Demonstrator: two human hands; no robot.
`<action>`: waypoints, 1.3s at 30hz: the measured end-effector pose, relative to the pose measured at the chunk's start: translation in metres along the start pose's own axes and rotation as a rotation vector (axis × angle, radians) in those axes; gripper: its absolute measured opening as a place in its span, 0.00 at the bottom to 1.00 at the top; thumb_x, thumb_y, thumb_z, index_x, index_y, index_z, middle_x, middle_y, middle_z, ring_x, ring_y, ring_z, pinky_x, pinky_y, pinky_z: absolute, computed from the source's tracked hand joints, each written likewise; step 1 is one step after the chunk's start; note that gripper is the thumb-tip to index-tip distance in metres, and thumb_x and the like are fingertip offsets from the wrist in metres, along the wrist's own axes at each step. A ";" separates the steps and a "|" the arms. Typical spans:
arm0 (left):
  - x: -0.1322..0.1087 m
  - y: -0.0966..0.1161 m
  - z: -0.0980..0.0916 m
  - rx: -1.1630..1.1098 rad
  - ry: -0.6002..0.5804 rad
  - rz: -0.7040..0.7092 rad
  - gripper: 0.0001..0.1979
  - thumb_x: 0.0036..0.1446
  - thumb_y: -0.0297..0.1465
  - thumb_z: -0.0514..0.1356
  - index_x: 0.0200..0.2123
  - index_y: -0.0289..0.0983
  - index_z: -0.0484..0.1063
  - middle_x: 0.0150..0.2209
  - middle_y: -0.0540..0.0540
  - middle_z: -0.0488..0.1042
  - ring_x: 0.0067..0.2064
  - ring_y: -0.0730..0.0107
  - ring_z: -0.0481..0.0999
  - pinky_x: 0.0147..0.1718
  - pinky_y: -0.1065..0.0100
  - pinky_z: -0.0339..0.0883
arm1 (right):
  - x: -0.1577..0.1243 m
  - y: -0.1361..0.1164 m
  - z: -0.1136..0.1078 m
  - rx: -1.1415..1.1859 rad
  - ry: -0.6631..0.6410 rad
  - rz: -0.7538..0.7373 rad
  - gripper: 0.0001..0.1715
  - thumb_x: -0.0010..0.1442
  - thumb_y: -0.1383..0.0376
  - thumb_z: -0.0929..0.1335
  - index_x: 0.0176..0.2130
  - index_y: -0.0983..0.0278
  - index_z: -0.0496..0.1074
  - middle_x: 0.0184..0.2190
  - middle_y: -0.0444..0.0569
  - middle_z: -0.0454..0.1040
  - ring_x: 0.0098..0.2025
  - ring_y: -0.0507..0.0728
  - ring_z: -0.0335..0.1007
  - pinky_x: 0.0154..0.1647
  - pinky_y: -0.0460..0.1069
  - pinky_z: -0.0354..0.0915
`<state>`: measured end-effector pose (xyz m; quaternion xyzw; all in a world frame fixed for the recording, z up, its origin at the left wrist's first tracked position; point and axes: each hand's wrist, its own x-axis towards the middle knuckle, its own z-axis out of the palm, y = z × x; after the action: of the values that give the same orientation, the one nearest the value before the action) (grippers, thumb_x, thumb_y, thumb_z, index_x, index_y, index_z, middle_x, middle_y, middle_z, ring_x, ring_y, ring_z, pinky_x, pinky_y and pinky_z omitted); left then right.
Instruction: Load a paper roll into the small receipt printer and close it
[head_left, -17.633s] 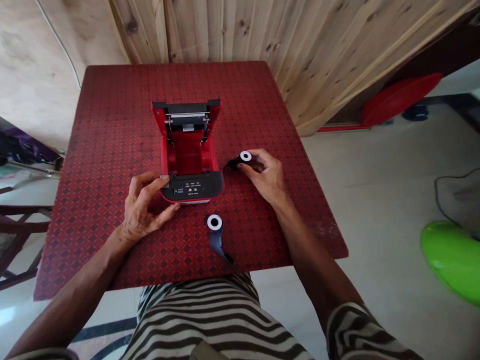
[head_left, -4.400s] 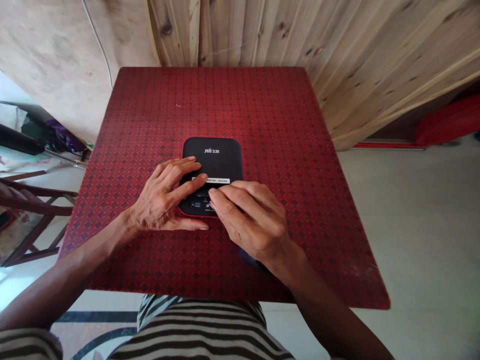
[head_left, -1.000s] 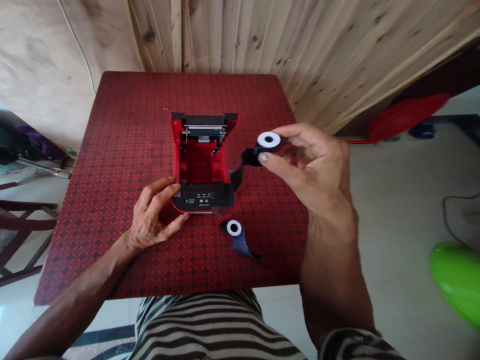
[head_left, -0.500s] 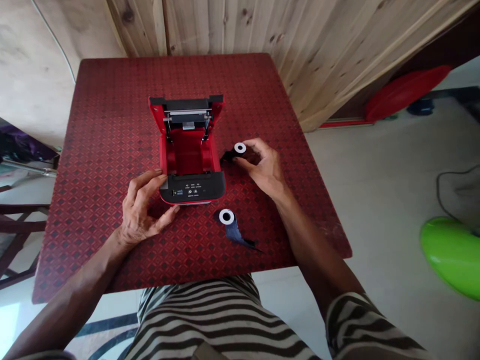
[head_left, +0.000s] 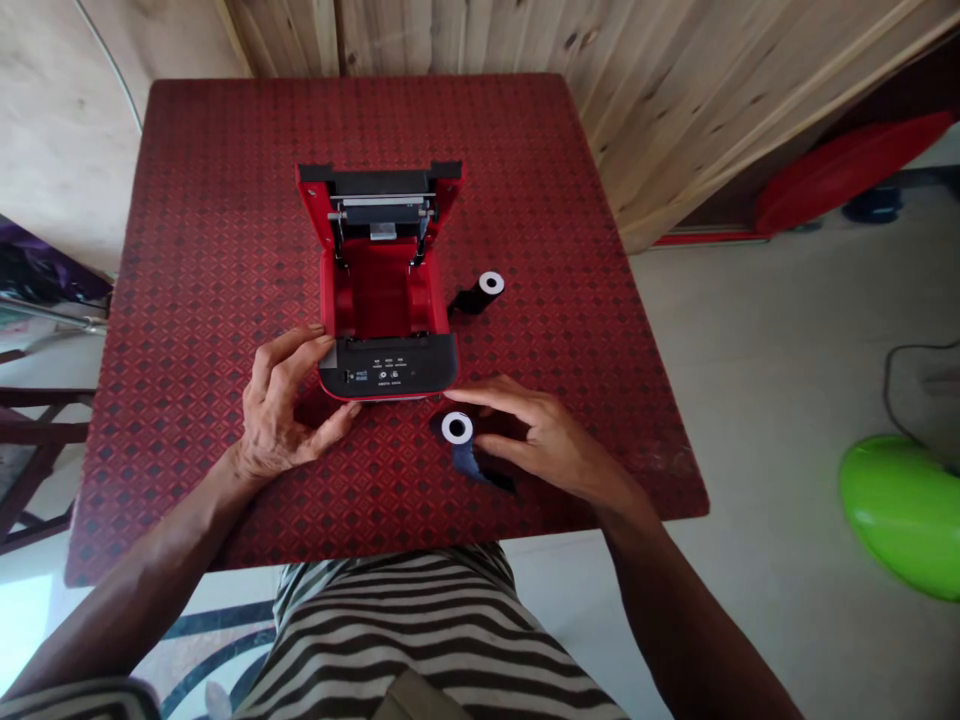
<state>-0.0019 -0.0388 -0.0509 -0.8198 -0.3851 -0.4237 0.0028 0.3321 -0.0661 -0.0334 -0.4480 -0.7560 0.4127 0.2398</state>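
Lid (head_left: 381,184) raised at the back, a small red-and-black device (head_left: 390,382) stands near the middle of the table (head_left: 225,230) in front of you. A roller and a little pale tab show on the lid's inner side. Below it, the red compartment (head_left: 379,300) lies open towards you, with a black front panel (head_left: 431,355) carrying small white markings at your end.

Your left hand (head_left: 279,405) grips the device's left front corner, fingertips on the top edge and thumb at the front edge. Your right hand (head_left: 536,430) is spread, forefinger and thumb apart on the near side of the device. The forefinger's tip reaches the right front corner; the thumb's tip is at the side of a nearer roll (head_left: 457,441), though you cannot tell whether it touches. That roll has a white ring on top, and a dark blue strip trails from it towards the table's front edge.

A farther roll (head_left: 492,293), dark with a white ring, is on the table just beyond the device's right side, its loose black end pointing at the device.

The table has a red diamond pattern. Behind it rises a plank wall (head_left: 450,35); a bright green object (head_left: 904,515) sits on the floor (head_left: 750,400) to your right.
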 end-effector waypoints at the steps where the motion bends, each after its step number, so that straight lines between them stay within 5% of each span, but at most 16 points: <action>1: 0.000 0.000 0.000 0.008 -0.001 0.000 0.41 0.59 0.45 0.73 0.70 0.40 0.63 0.59 0.37 0.75 0.60 0.50 0.78 0.58 0.51 0.79 | 0.004 0.002 0.005 0.003 -0.012 -0.044 0.27 0.65 0.71 0.73 0.61 0.55 0.78 0.55 0.48 0.84 0.56 0.57 0.81 0.61 0.58 0.75; 5: 0.000 0.001 0.000 0.033 -0.002 0.007 0.40 0.60 0.42 0.71 0.70 0.40 0.62 0.59 0.38 0.76 0.60 0.52 0.79 0.57 0.52 0.79 | 0.013 0.001 0.012 0.024 -0.033 -0.136 0.17 0.66 0.69 0.74 0.54 0.58 0.81 0.51 0.50 0.85 0.55 0.58 0.81 0.60 0.58 0.75; 10: -0.002 0.002 0.000 0.004 -0.010 -0.005 0.40 0.60 0.40 0.72 0.71 0.37 0.62 0.59 0.36 0.76 0.61 0.52 0.78 0.59 0.53 0.78 | 0.009 -0.044 -0.026 0.037 -0.084 -0.179 0.17 0.68 0.64 0.72 0.56 0.58 0.77 0.50 0.51 0.83 0.52 0.60 0.81 0.54 0.56 0.76; 13: -0.003 0.002 0.000 -0.001 -0.010 -0.017 0.42 0.60 0.40 0.72 0.71 0.38 0.61 0.60 0.36 0.76 0.61 0.52 0.78 0.59 0.53 0.79 | 0.027 -0.078 -0.044 -0.131 0.004 -0.262 0.20 0.71 0.65 0.70 0.61 0.57 0.73 0.52 0.51 0.81 0.54 0.61 0.79 0.57 0.58 0.75; 16: -0.003 0.002 -0.001 -0.019 -0.021 -0.030 0.41 0.61 0.40 0.71 0.72 0.38 0.61 0.60 0.35 0.76 0.61 0.51 0.78 0.59 0.53 0.79 | 0.066 -0.095 -0.037 -0.408 0.103 -0.340 0.19 0.72 0.67 0.69 0.60 0.59 0.73 0.53 0.53 0.80 0.56 0.64 0.76 0.62 0.62 0.72; 22: -0.005 0.003 -0.001 -0.022 -0.035 -0.053 0.40 0.61 0.40 0.71 0.71 0.37 0.61 0.61 0.34 0.76 0.61 0.52 0.78 0.60 0.54 0.79 | 0.130 -0.094 -0.004 -0.756 0.001 -0.255 0.14 0.70 0.77 0.64 0.47 0.67 0.77 0.43 0.58 0.81 0.50 0.65 0.76 0.56 0.58 0.71; 33: -0.003 0.004 -0.001 -0.052 -0.047 -0.053 0.41 0.61 0.40 0.72 0.72 0.36 0.60 0.60 0.33 0.76 0.61 0.51 0.79 0.58 0.55 0.80 | 0.162 -0.082 0.002 -0.870 -0.177 -0.061 0.10 0.67 0.74 0.69 0.45 0.64 0.80 0.39 0.55 0.83 0.38 0.60 0.77 0.37 0.52 0.64; 39: -0.004 0.004 -0.001 -0.039 -0.053 -0.063 0.40 0.62 0.41 0.70 0.72 0.39 0.60 0.60 0.35 0.76 0.61 0.51 0.79 0.57 0.53 0.81 | 0.169 -0.076 0.003 -0.813 -0.186 -0.055 0.07 0.66 0.73 0.71 0.43 0.65 0.80 0.37 0.55 0.84 0.38 0.61 0.79 0.38 0.53 0.65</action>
<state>-0.0017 -0.0447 -0.0520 -0.8182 -0.4022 -0.4093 -0.0366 0.2117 0.0611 0.0271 -0.4465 -0.8875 0.1127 -0.0149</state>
